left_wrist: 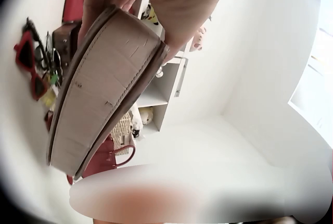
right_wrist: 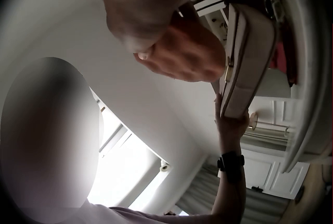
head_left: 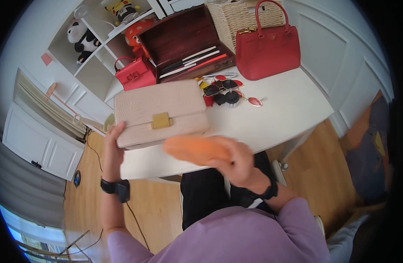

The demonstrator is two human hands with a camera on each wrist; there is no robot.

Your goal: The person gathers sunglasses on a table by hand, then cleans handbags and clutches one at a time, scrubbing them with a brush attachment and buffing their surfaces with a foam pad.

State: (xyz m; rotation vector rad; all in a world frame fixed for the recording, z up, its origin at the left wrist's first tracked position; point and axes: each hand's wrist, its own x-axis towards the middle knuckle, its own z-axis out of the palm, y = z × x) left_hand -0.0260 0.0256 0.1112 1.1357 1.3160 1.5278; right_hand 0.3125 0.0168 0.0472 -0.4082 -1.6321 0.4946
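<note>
A pale pink clutch bag (head_left: 144,103) with a crocodile-like texture and a gold clasp (head_left: 161,120) stands tilted on the white table. My left hand (head_left: 114,138) grips it by its left side, thumb on the front. The left wrist view shows the bag's narrow side (left_wrist: 99,86), with a stitched edge and some dark scuff marks. In my right hand (head_left: 240,163) is an orange oval pad (head_left: 190,149), blurred here. Seen from the right wrist, the pad (right_wrist: 184,52) has a bumpy surface; it is held just in front of the bag, to the lower right of the clasp.
Behind the bag lie several pairs of sunglasses (head_left: 221,90). An open dark red case (head_left: 184,39), a small red bag (head_left: 135,73), a larger red handbag (head_left: 269,52) and a woven basket (head_left: 225,22) stand at the back. The table's front edge (head_left: 271,143) is near my lap.
</note>
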